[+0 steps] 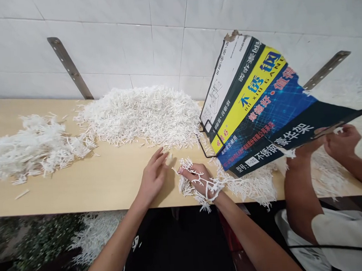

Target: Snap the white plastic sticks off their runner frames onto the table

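Observation:
My left hand (153,174) is over the wooden table (80,186) near its front edge, fingers apart, with a small pale piece by its fingertips. To its right, my right hand (198,178) is closed round a branching white plastic sprig (207,183), whose thin branches spread over the back of the hand and the wrist. More white pieces lie under and around that hand. Behind both hands is a large heap of short white pieces (149,115). A looser pile of white branched pieces (25,149) lies at the left.
A printed cardboard sheet (258,102) stands upright at the right, with a black wire stand (206,148) at its lower left. Beyond it another person's hands (342,142) work near more white pieces. Metal brackets (69,68) are on the tiled wall.

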`<state>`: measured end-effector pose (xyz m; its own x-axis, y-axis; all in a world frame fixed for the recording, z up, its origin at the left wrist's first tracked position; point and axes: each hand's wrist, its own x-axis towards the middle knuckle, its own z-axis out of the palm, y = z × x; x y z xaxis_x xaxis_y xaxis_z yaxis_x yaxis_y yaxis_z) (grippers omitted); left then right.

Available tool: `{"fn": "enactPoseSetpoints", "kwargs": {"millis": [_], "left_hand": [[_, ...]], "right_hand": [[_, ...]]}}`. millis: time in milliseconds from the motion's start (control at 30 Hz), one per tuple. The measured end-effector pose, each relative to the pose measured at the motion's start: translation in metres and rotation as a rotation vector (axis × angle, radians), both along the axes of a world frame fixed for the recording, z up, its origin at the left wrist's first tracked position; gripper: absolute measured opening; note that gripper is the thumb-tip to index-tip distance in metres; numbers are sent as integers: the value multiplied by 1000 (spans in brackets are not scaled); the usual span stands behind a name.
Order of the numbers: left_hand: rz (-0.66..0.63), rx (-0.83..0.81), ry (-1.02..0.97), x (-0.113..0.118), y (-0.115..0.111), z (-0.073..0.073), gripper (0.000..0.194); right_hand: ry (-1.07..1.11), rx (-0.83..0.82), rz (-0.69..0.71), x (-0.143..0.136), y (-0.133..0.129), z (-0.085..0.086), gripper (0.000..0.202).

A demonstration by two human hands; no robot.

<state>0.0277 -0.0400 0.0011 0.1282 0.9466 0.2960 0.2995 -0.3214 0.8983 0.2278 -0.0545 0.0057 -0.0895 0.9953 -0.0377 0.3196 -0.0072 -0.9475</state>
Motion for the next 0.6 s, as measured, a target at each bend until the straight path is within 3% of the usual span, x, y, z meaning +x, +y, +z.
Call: {"fn": "enactPoseSetpoints", "kwargs": {"millis": [133, 233, 300, 400, 467, 600], "left_hand": [[-204, 133, 147, 4, -5, 2, 33], [-217, 97, 163, 4, -4, -1, 25], [-112, -1, 122, 0, -3, -4, 23], [171, -142, 1, -8, -1, -6, 26], [238, -108, -29, -10, 0, -5, 23], [2, 167, 97, -2, 0, 0, 33]], "right_hand": [[80, 7, 0, -3, -1, 1, 43], [91, 18, 35, -1, -2, 0, 40], [85, 27, -23, 3, -2, -3, 38], [150, 100, -213, 8, -2, -6, 32], [159, 109, -207, 9, -3, -4, 30], [72, 36, 4, 4, -3, 2, 34]]}}
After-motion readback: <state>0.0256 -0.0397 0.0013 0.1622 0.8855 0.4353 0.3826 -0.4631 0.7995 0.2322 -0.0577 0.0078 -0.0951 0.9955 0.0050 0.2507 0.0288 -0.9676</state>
